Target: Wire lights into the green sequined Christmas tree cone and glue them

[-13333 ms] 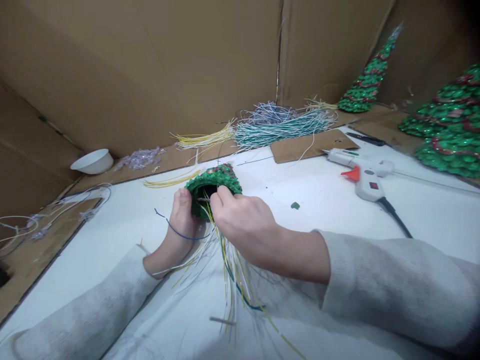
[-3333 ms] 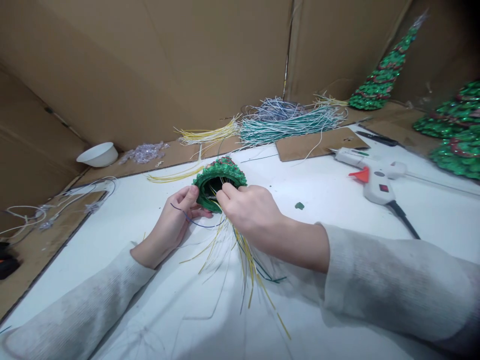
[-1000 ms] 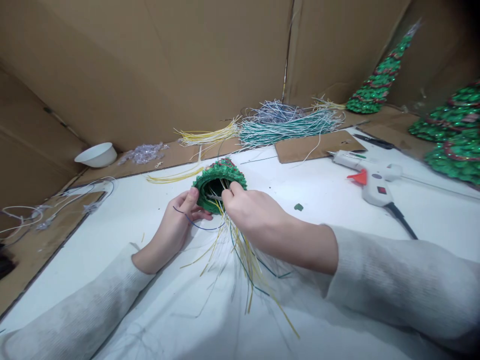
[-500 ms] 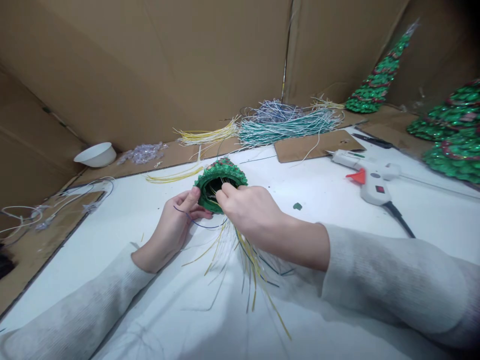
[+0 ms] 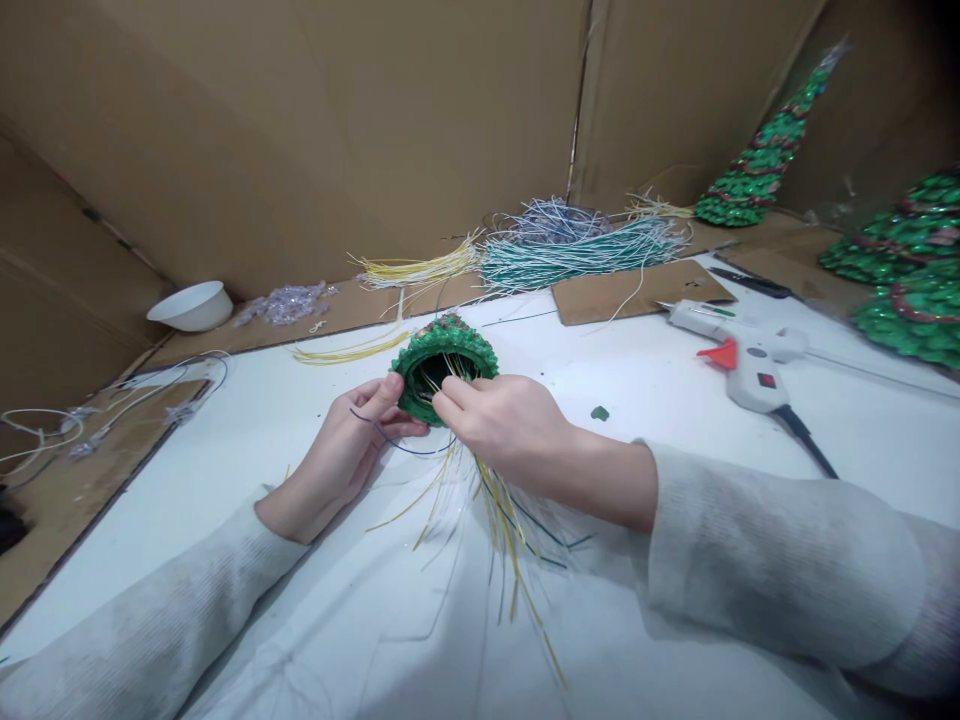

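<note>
A green decorative Christmas tree (image 5: 484, 352) lies on its side on the white table, its hollow base facing me. My left hand (image 5: 360, 425) grips the rim of the base from the left, thumb on top and fingers underneath. At the opening, my right hand (image 5: 499, 420) is closed round a bunch of thin wires (image 5: 510, 530), yellow, white, dark green and blue. The wires run out of the hollow and fan downward over the table. One dark blue wire curves across toward my left wrist. My right fingers partly hide the opening.
A glue gun (image 5: 754, 370) with an orange trigger lies at right, near a cutter knife (image 5: 750, 282). Bundles of wire (image 5: 585, 255) lie at the back beside a cardboard piece (image 5: 637, 295). Finished trees (image 5: 757, 170) stand at right. A white bowl (image 5: 191, 307) is at back left.
The right hand has shifted very slightly right, and the hanging wire ends have swung a little. Both hands keep their hold. The whole view has shifted slightly.
</note>
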`<state>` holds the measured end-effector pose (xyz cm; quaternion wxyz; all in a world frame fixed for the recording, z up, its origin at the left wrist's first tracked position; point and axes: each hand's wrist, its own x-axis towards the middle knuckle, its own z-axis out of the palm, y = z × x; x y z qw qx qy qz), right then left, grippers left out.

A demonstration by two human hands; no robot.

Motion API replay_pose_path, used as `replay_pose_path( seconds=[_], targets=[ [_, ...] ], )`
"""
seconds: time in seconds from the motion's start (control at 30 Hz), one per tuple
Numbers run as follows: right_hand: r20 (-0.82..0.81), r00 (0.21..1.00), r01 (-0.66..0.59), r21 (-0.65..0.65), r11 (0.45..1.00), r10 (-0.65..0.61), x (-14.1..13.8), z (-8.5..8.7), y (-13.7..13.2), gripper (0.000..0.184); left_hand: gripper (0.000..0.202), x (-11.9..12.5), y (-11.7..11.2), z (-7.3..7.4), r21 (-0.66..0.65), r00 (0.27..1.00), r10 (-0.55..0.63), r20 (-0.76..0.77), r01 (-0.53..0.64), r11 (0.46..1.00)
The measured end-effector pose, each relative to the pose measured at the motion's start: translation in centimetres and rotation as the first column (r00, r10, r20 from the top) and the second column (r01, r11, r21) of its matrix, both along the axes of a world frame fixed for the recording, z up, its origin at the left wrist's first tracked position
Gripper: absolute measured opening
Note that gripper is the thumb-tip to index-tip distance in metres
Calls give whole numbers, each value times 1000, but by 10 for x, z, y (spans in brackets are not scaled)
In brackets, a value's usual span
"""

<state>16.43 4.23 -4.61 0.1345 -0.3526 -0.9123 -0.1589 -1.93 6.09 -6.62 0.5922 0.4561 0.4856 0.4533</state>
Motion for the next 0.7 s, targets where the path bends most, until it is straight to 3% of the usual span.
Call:
replay_pose_path(
  seconds=[0.17,0.5,0.7],
  targets=[
    [29,999,-33,83,996,31,1,-1,5,28,32,1,0,-1,22,1000,15,3,-15,1000],
    [38,991,133,-81,988,-131,-2,19,-6,25,36,-4,1,-5,52,1000,17,-18,-16,999],
    [38,990,136,-112,984,-132,-2,19,-6,26,38,-3,1,-4,49,998,46,-30,-45,998]
  ],
)
